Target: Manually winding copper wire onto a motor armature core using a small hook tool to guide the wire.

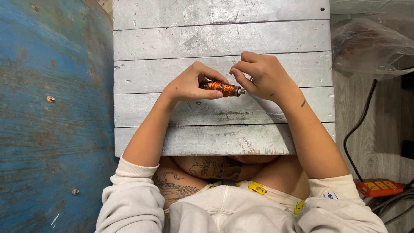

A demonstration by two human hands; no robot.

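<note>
The left hand (187,84) is closed around a small cylindrical coil of copper-coloured wire (221,88), held level just above the grey-painted plank tabletop (215,39). The right hand (263,75) has its fingertips pinched together at the coil's metal end. A blue weathered panel (51,108) flanks the left; a clear plastic bag (373,45), a black cable (360,125) and an orange power strip (379,187) lie right.
</note>
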